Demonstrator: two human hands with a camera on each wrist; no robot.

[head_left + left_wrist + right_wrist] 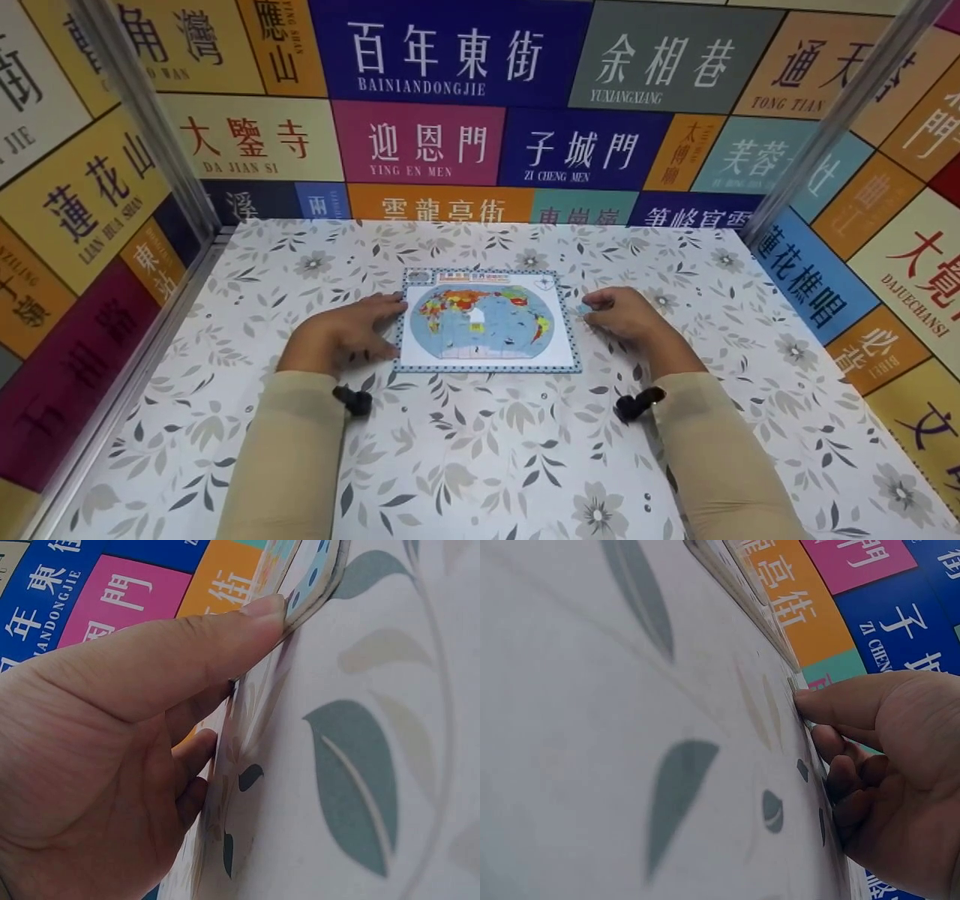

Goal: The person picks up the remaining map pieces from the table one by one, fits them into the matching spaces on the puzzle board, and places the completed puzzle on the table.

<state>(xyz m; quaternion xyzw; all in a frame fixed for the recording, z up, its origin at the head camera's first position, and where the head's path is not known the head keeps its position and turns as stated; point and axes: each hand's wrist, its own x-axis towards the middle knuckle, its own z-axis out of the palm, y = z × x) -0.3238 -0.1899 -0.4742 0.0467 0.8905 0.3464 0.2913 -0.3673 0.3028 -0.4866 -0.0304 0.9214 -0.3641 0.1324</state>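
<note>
A world map jigsaw puzzle (pixel 442 345) with a dotted blue border lies flat on the table, with a small white gap near its middle. My left hand (pixel 360 330) rests at the puzzle's left edge. Its thumb (pixel 262 611) touches the near corner, and its other fingers stretch toward the upper part of that side. Right of the board, my right hand (pixel 626 315) pinches a small bluish puzzle piece (pixel 584 308) between thumb and forefinger, close to the tabletop. Only a sliver of the piece shows in the right wrist view; its print cannot be read.
The table (pixel 465 465) has a white covering printed with grey leaves and flowers. Colourful panels with Chinese lettering (pixel 420 142) rise behind it and at both sides. Metal posts (pixel 180 165) stand at the back corners. A dark wrist device (pixel 356 401) sits at each cuff.
</note>
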